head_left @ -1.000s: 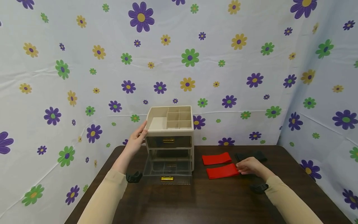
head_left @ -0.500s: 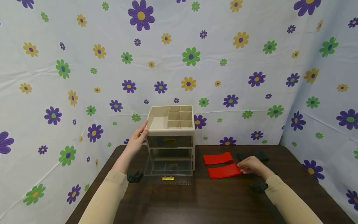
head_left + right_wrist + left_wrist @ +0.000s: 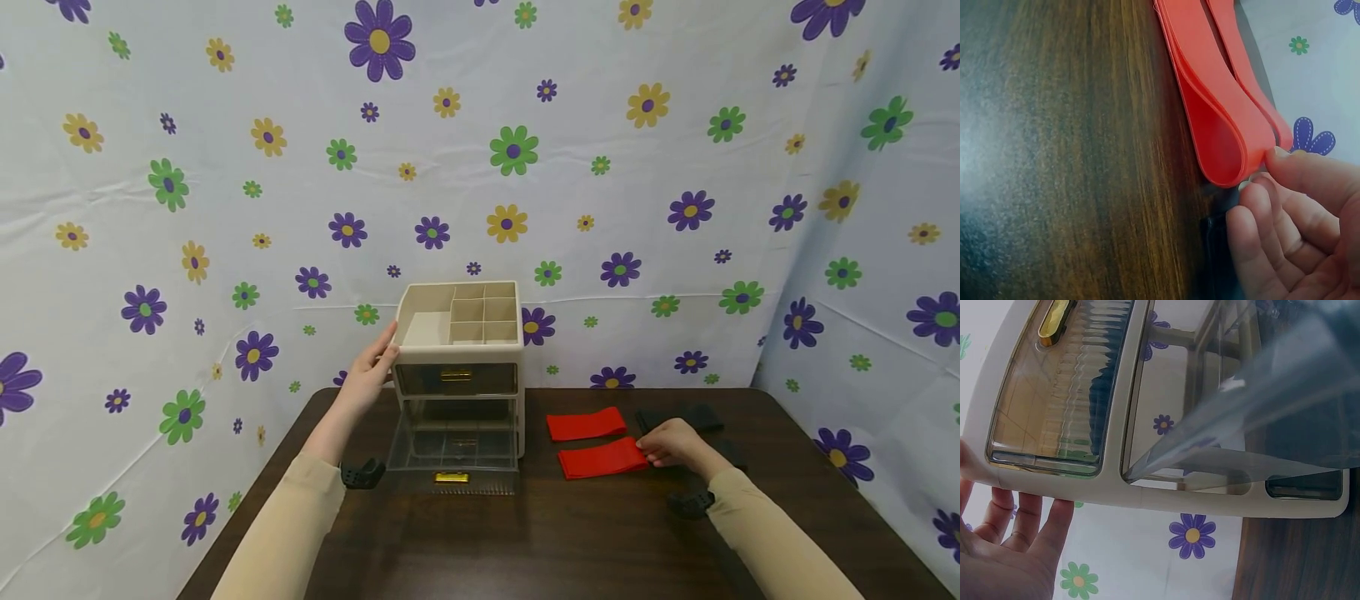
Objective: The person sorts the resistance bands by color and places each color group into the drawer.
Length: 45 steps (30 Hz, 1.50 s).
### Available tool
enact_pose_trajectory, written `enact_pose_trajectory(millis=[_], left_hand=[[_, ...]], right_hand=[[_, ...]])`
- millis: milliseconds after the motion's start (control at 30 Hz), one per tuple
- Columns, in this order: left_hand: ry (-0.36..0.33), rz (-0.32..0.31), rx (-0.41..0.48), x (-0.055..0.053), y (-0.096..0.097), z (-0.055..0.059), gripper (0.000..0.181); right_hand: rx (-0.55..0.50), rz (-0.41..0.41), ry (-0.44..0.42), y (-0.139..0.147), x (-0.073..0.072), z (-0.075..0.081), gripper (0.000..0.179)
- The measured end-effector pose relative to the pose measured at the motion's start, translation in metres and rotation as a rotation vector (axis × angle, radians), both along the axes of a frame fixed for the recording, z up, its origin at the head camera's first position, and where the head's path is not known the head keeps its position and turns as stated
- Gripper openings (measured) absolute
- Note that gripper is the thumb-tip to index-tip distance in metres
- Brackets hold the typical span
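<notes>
While the left hand (image 3: 366, 377) holds the upper left corner of the beige drawer unit (image 3: 457, 355), its thumb sits at the front edge and its fingers lie along the side, somewhat spread. Unit stands upright on the brown table (image 3: 570, 533), divided tray (image 3: 427, 329) on top. Top drawer (image 3: 420, 381) is closed. Beneath it the clear drawer (image 3: 416, 454) is pulled well out, gold handle (image 3: 452, 478) toward the person; its front appears to dip. Another drawer lies below, seen only through the clear plastic.

To the right of the unit, well apart from the drawer, two folded red bands lie on the table: the far red band (image 3: 587, 424) untouched, the near red band (image 3: 602, 459) in front of it. The right hand (image 3: 678, 444) pinches the right-hand end of the near one lightly, thumb against the looped end, other fingers loosely bent; how firm the hold is cannot be told. Farthest right, dark bands (image 3: 703, 417) lie behind that hand, partly covered by it.

Progress, as judged: drawer pulled out and unit held, done; near band grasped but seemingly not lifted; both red bands remain outside the drawer, and the dark ones appear unhandled.
</notes>
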<state>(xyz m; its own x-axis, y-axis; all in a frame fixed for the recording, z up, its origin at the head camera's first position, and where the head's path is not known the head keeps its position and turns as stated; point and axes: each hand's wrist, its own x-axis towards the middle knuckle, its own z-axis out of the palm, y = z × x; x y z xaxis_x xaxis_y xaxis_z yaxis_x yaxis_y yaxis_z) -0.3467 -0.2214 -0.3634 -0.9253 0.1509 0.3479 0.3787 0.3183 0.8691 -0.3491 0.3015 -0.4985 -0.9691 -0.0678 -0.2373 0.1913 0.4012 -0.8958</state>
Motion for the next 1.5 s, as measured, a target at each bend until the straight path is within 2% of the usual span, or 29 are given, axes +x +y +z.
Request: enact_pose_trajectory(millis=[267,533,633,867,1200,1500], left_hand=[[-0.008,0.004,0.010,0.001,0.000,0.001,0.054],[-0.027,-0.022,0.009,0.025,0.010,0.024,0.053],[-0.032,-0.019,0.006,0.027,0.011,0.028,0.053],[-0.033,-0.018,0.009,0.027,0.012,0.028,0.053],[-0.018,-0.024,0.019,0.027,0.011,0.028,0.052],[-0.031,-0.027,0.020,0.027,0.011,0.028,0.053]], right_hand=[[0.072,0.007,0.014,-0.004,-0.001,0.001,0.015],[0.204,-0.022,0.067,-0.010,0.000,0.003,0.017],[0.234,-0.023,0.083,-0.012,0.002,0.005,0.017],[0.232,0.007,0.095,-0.017,0.003,0.011,0.015],[0.212,0.071,0.076,-0.019,-0.003,0.019,0.018],[0.196,0.124,0.106,-0.028,0.000,0.031,0.021]])
